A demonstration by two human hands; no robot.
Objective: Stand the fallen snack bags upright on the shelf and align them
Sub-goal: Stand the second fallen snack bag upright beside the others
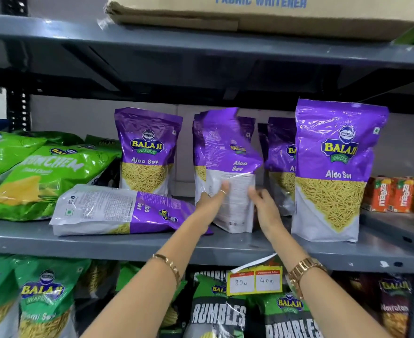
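Purple Aloo Sev bags stand on the grey middle shelf (152, 245). One bag (232, 154) in the centre is upright but twisted, its back partly facing me. My left hand (213, 196) grips its lower left edge. My right hand (264, 203) is at its lower right side, fingers spread, touching or nearly touching it. A fallen bag (108, 211) lies flat on the shelf to the left, back side up. Upright bags stand at the left (147, 152), behind at the right (281, 164) and at the front right (335, 172).
Green snack bags (37, 176) lie piled at the shelf's left end. Orange juice cartons (393, 193) stand at the far right. A cardboard box (262, 18) sits on the shelf above. Below hang a yellow price tag (254, 280) and more snack bags (215, 311).
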